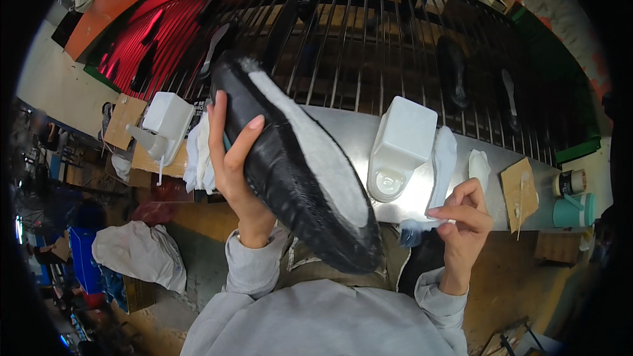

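My left hand (234, 158) grips a black shoe upper (290, 178) at its upper left side, fingers spread over the black surface. The shoe is tilted, its pale whitish underside strip (316, 148) facing up. One end points to the far left, the other toward my lap at the right. To the right of it, my right hand (465, 217) pinches a small brush with bluish bristles (413, 232). The bristles are apart from the shoe and somewhat blurred. The shoe hides part of the bench edge and my lap.
Beyond the shoe lies a rack of metal bars (336, 86) bearing several dark shoe parts, with red light at its left. White containers stand on the bench, one right (402, 135), one left (169, 115). A cardboard piece (519, 192) and a teal cup (571, 212) are farther right.
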The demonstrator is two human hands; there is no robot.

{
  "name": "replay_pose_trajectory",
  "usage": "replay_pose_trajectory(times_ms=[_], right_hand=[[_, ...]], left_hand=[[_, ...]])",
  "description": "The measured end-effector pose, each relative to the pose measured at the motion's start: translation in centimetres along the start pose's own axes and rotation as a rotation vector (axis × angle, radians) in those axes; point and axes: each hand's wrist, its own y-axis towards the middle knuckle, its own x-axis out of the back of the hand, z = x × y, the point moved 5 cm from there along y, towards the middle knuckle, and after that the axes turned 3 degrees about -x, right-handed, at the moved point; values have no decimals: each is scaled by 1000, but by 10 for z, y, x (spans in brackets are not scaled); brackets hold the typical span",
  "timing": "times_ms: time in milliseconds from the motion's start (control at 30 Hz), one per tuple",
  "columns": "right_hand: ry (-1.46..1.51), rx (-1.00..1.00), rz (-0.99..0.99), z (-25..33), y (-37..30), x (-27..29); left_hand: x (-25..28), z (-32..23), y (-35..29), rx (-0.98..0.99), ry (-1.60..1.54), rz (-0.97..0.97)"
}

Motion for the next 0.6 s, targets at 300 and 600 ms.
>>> replay_pose_trajectory(times_ms=[300, 600], right_hand=[[-135, 206, 46, 39, 9, -25], [-201, 366, -10, 56, 29, -21]], left_hand=[[-7, -27, 11, -94, -137, 2], [-8, -50, 8, -57, -345, -37]])
